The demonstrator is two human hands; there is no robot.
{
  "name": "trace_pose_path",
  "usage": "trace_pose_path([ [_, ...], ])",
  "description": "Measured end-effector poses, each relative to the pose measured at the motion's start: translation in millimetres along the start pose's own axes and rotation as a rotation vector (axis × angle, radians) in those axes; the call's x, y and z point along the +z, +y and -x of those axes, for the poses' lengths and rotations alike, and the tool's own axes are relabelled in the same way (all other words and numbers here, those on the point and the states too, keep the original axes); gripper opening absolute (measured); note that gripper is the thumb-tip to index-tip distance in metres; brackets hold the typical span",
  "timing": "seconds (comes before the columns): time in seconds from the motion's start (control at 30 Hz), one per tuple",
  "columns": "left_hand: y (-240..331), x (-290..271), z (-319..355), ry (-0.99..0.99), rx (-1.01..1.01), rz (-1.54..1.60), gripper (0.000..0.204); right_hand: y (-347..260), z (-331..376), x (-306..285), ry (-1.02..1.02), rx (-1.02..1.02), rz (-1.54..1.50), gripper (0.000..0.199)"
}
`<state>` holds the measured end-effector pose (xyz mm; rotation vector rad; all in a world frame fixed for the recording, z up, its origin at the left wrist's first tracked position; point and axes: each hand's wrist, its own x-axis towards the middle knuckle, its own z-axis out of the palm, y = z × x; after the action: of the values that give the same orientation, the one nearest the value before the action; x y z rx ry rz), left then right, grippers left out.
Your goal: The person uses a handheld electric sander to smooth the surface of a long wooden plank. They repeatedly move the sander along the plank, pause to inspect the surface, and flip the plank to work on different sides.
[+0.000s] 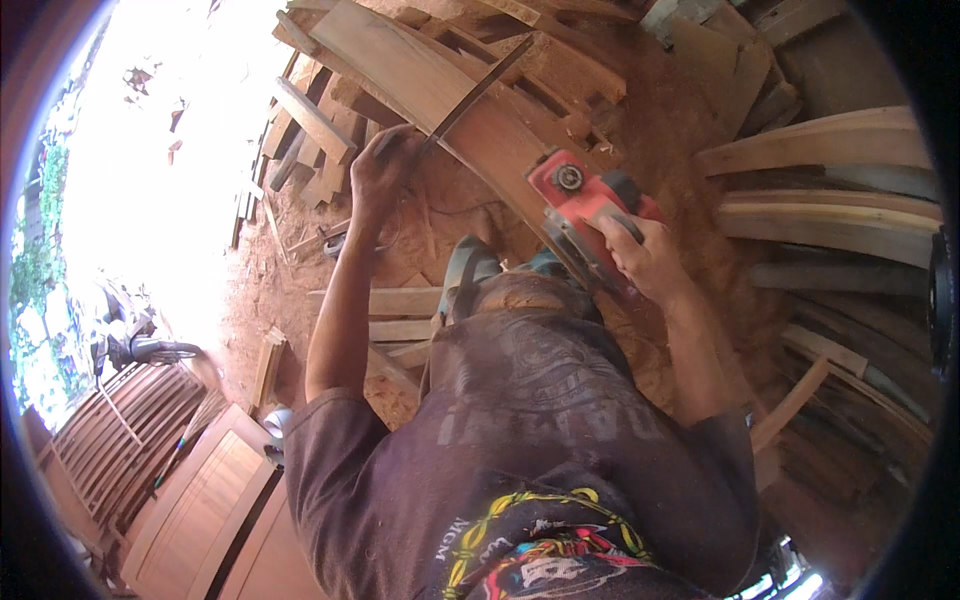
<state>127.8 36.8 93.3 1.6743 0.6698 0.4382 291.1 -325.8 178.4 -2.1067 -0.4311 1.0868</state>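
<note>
A long wooden board runs away from my knees toward the upper left. Across it lies a thin dark straight blade, which looks like a carpenter's square. My left hand is closed at the blade's near end, beside the board's left edge; its grip is partly hidden by the fingers. My right hand wraps round the handle of a red electric planer. The planer sits at the board's near end, toward its right side; whether its sole touches the wood I cannot tell.
Stacked wooden offcuts lie left of the board and beyond it. Curved planks are piled on the right. Wood strips rest on the dusty floor by my left leg. Panelled wooden doors stand at the lower left.
</note>
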Motion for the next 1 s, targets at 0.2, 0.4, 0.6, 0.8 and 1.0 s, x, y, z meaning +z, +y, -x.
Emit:
trace_pose_path([
  [0.2, -28, -53, 58, 0.329, -0.128, 0.186, 0.031, -73, -95, 32, -0.039, -0.136, 0.052, 0.057],
  [0.4, -51, -93, 94, 0.566, -0.078, 0.298, 0.032, -172, -264, 89, 0.037, -0.501, 0.037, 0.050],
  [0.6, -62, -93, 88, 0.594, -0.080, 0.290, 0.032, -214, -291, 108, -0.133, -0.411, -0.085, 0.055],
  [0.8, -87, -74, 137, 0.677, -0.182, 0.329, 0.032, -87, -144, 62, -0.108, -0.394, 0.137, 0.037],
  [1.0, -105, -44, 168, 0.748, -0.288, 0.504, 0.034, 37, 12, 6, -0.045, -0.081, 0.115, 0.035],
])
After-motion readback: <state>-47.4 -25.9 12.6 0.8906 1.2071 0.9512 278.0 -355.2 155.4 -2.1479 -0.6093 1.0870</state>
